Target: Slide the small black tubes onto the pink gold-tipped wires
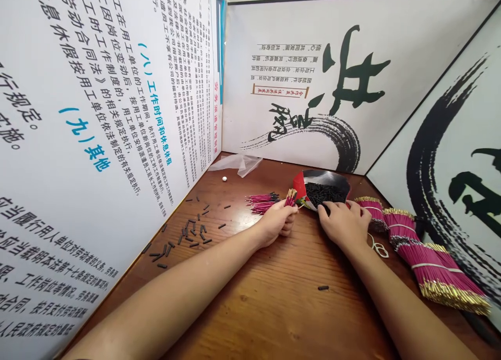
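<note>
My left hand is closed round a small bunch of pink wires, their ends pointing up and away. Just behind it a loose pile of pink wires with black-capped ends lies on the wooden table. My right hand reaches with curled fingers into the edge of a red and black scoop filled with small black tubes. What its fingertips pinch, if anything, is hidden.
Tied bundles of pink wires with gold tips lie along the right wall. Several loose black tubes are scattered at the left, one near the middle. A clear plastic bag sits at the back. Printed boards wall in three sides.
</note>
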